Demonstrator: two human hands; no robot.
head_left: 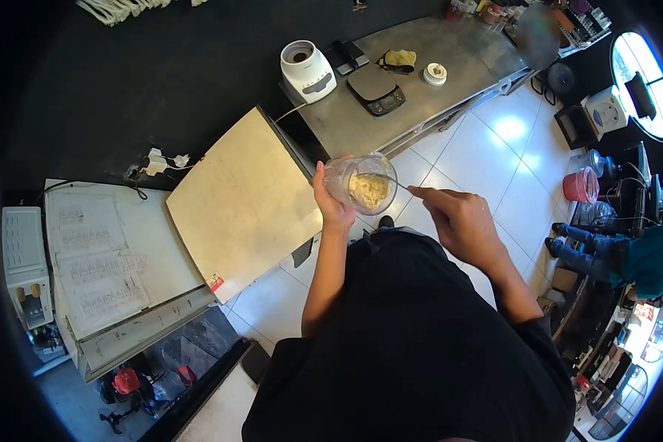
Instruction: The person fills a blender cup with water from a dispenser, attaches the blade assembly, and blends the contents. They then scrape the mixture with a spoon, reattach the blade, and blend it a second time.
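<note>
My left hand is wrapped around a clear jar, tilted so that its mouth faces me. Inside lies a pale yellow, lumpy mash. To the right, my right hand pinches the handle end of a thin metal spoon. The spoon reaches over the jar's rim into the mash, and its tip cannot be made out clearly. Both hands are in the air in front of my body, above the tiled floor.
A white blender base, a kitchen scale and a small white-lidded container stand on the metal table. A cream-topped cabinet is close on the left. Another person is at the far right, near a red bucket.
</note>
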